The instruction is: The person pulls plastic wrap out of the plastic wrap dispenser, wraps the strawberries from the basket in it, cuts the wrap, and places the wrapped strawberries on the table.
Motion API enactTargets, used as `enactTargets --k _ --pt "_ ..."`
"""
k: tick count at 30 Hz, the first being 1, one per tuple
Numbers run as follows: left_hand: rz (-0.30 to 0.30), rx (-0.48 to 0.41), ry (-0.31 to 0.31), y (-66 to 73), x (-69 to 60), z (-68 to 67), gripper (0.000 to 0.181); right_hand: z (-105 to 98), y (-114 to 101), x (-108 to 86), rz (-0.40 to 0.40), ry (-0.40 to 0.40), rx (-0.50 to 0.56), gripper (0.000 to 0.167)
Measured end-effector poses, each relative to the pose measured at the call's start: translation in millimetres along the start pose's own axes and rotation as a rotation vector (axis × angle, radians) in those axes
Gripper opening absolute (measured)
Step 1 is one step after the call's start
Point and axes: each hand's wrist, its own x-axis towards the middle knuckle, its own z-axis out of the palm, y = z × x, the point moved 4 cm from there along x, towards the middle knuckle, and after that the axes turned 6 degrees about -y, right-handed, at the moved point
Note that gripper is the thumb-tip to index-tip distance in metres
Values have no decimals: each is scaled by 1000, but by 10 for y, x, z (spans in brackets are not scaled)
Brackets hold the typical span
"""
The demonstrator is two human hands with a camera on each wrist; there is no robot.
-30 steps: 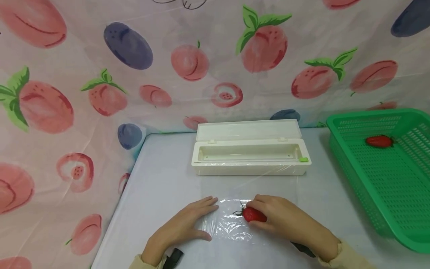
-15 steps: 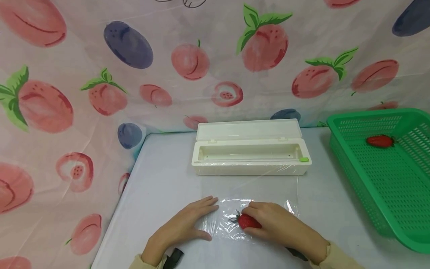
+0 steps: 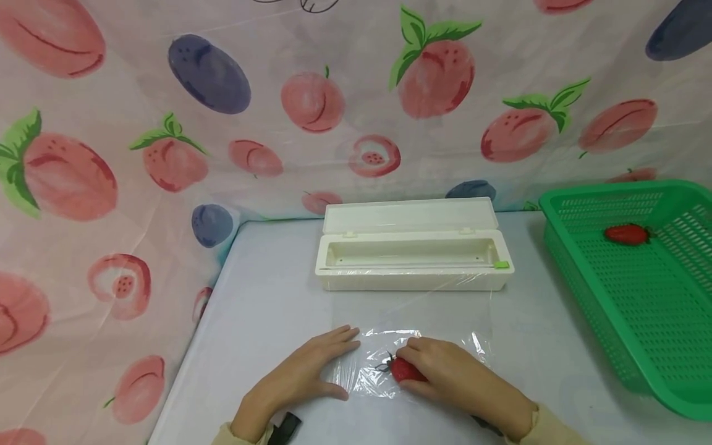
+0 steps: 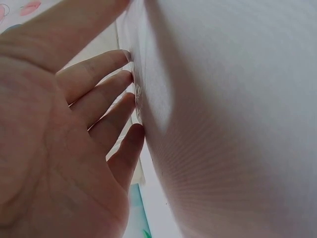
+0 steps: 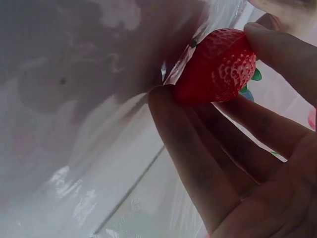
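"Where is the strawberry (image 3: 407,371) held?"
"In front of the white box (image 3: 414,282), at the clear film (image 3: 371,378) spread from it. It is pinched between thumb and fingers of the right hand (image 3: 453,374)."
"And the left hand (image 3: 308,366)?"
"It is rested by the film's edge, before the box's left end; its fingers are spread and nothing is gripped."
"Which step is in hand?"
"The fruit is apparently being positioned for wrapping. Next, a gentle release is probably called for, with the film held flat."
"Beyond?"
"Right of the box, on the counter (image 3: 267,272), a green basket (image 3: 596,321) is seen, another strawberry (image 3: 627,234) inside."
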Motion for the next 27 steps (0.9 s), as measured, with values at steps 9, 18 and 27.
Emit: enactTargets --k 9,18,27 --pt "7 7 4 -1 9 -1 83 18 -11 0 35 -20 -21 30" --pt "-9 18 -1 -13 4 14 83 -102 42 -81 81 -79 49 39" --pt "10 30 11 2 1 12 83 -206 174 -267 51 -79 61 37"
